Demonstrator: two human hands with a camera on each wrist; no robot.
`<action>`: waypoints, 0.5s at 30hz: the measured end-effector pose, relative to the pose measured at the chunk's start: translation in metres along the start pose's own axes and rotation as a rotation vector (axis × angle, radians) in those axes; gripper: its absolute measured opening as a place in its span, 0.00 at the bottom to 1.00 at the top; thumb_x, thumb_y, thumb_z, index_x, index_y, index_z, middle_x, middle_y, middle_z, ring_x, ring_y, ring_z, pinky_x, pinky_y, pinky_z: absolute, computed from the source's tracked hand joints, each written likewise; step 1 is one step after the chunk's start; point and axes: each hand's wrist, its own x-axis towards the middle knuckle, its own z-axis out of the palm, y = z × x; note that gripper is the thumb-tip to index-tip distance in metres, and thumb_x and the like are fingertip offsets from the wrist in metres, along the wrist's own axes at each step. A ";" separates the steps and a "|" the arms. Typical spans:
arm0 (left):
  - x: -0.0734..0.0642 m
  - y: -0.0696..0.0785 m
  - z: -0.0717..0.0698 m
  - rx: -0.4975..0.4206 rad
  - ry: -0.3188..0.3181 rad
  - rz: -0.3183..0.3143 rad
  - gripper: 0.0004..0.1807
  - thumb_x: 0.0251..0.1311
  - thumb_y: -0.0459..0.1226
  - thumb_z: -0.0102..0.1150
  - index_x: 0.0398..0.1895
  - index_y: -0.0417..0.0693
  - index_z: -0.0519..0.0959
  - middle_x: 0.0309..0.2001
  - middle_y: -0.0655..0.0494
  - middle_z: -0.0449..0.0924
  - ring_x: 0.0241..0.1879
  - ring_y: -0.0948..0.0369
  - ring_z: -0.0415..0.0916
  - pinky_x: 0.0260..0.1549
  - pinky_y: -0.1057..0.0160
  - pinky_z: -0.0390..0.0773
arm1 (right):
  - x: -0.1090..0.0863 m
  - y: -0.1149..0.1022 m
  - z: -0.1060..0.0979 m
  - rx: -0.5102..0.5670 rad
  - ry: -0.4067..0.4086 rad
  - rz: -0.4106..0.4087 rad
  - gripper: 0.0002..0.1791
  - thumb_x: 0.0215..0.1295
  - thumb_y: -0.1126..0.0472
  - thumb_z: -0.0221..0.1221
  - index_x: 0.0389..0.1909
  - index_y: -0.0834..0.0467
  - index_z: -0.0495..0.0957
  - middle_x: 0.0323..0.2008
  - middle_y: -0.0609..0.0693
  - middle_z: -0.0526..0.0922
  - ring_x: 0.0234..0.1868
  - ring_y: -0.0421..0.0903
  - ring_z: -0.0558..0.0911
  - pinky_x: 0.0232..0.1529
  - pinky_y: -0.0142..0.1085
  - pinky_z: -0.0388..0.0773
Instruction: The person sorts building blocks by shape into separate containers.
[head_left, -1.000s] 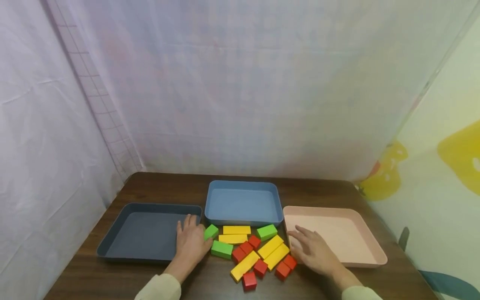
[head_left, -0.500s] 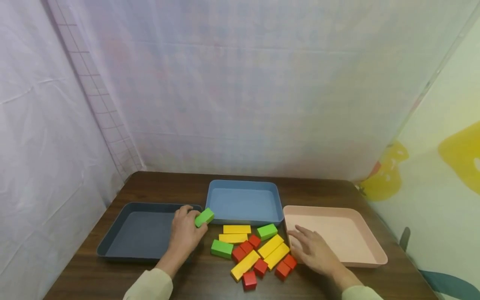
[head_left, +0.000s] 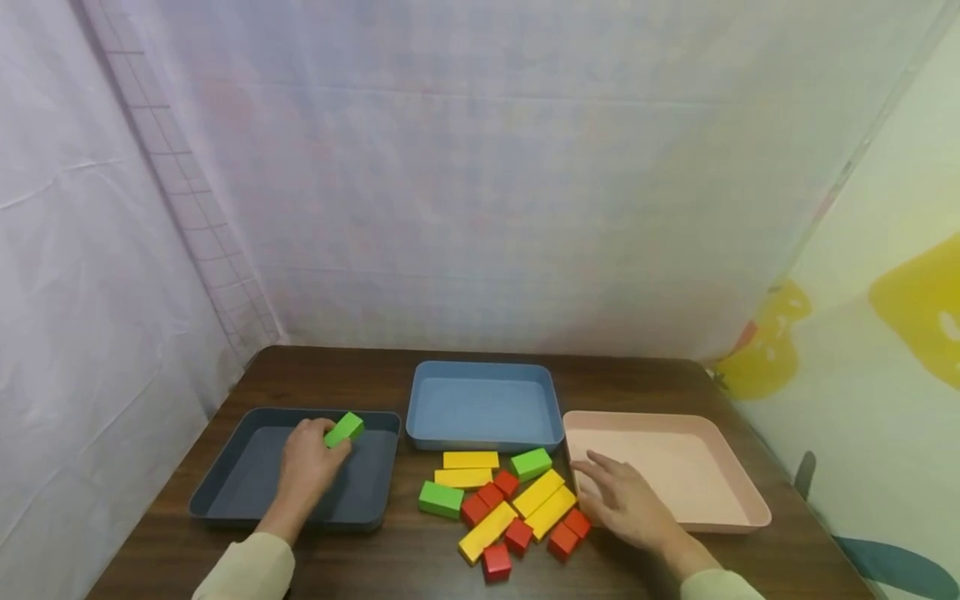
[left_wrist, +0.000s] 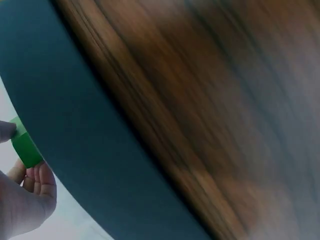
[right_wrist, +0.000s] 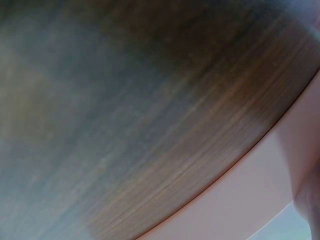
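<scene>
In the head view my left hand [head_left: 307, 465] pinches a green block [head_left: 345, 429] above the dark blue-grey tray [head_left: 366, 500] on the left. The left wrist view shows the same green block [left_wrist: 26, 145] between thumb and fingers, partly behind the tray's wall [left_wrist: 90, 130]. My right hand [head_left: 622, 500] rests at the left edge of the pink tray [head_left: 678, 475], its fingers loosely bent and holding nothing. Between the hands lie two green blocks [head_left: 441, 498], several long yellow blocks [head_left: 487, 532] and several small red cubes [head_left: 497, 563].
A lighter blue tray [head_left: 483, 408] stands at the back middle of the dark wooden table [head_left: 330, 379]. A pale curtain [head_left: 480, 208] hangs behind the table, and a light wall [head_left: 885, 400] with yellow figures stands on the right.
My left hand has picked up the green block from the left side of the pile and carried it left, over the dark tray. The right hand has stayed in place.
</scene>
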 end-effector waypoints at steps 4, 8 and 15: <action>0.003 -0.018 -0.011 0.019 0.008 -0.026 0.23 0.56 0.37 0.64 0.47 0.25 0.79 0.37 0.34 0.77 0.32 0.47 0.73 0.30 0.49 0.72 | 0.000 0.000 0.000 -0.003 -0.004 0.006 0.25 0.67 0.47 0.60 0.62 0.52 0.78 0.63 0.62 0.74 0.60 0.66 0.75 0.60 0.66 0.64; 0.004 -0.036 -0.022 0.018 0.036 -0.067 0.23 0.56 0.37 0.63 0.46 0.23 0.78 0.37 0.31 0.77 0.32 0.45 0.73 0.29 0.49 0.71 | 0.000 0.001 0.000 -0.010 0.001 0.001 0.25 0.67 0.47 0.60 0.62 0.52 0.78 0.63 0.62 0.75 0.59 0.66 0.75 0.60 0.66 0.65; 0.005 -0.060 -0.032 0.025 0.071 -0.152 0.23 0.56 0.37 0.62 0.45 0.21 0.78 0.38 0.27 0.79 0.34 0.40 0.75 0.33 0.44 0.72 | -0.001 0.001 0.001 -0.002 -0.003 0.016 0.25 0.67 0.47 0.60 0.63 0.51 0.78 0.64 0.62 0.74 0.60 0.65 0.74 0.60 0.65 0.65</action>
